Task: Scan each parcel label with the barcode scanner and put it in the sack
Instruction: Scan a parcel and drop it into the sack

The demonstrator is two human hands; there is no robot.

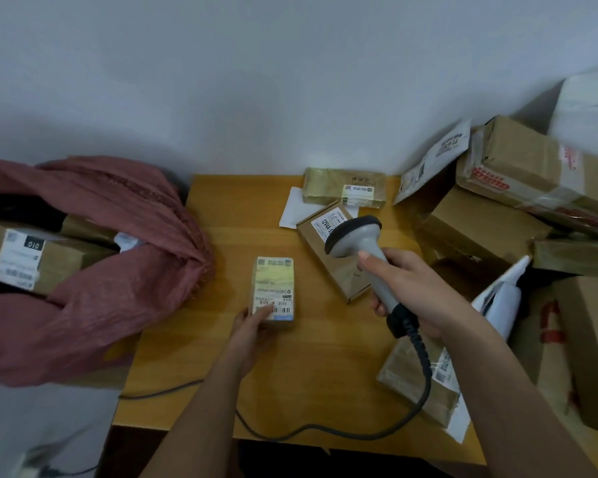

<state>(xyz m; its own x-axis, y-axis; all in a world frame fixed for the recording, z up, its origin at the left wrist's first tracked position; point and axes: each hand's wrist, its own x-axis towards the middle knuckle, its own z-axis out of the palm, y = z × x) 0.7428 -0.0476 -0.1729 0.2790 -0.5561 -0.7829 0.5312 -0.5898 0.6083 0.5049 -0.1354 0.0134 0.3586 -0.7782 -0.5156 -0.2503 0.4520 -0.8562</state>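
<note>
1. The left hand (pixel 252 324) holds a small labelled parcel (pixel 274 291) on the wooden table (pixel 221 339), its thumb curled over the near end of the label beside the barcode and the other fingers hidden under or behind the box.
2. The right hand (pixel 411 288) is wrapped round the grip of the grey barcode scanner (pixel 363 250), index finger laid along the neck; the scanner head is raised above a flat brown box (pixel 328 250), to the right of the held parcel and apart from it.
3. One scanner cable (pixel 325 431) trails across the table's near edge.
4. One pink sack (pixel 118 243) lies open at the left, with one labelled carton (pixel 32 260) visible inside.
5. On the table top, four parcels are countable: the held one, the flat box, a taped parcel by the wall (pixel 342 186), and a wrapped parcel (pixel 418 381) under the right forearm.
6. A heap of cartons (pixel 518 174) stands at the right; their number cannot be told.
</note>
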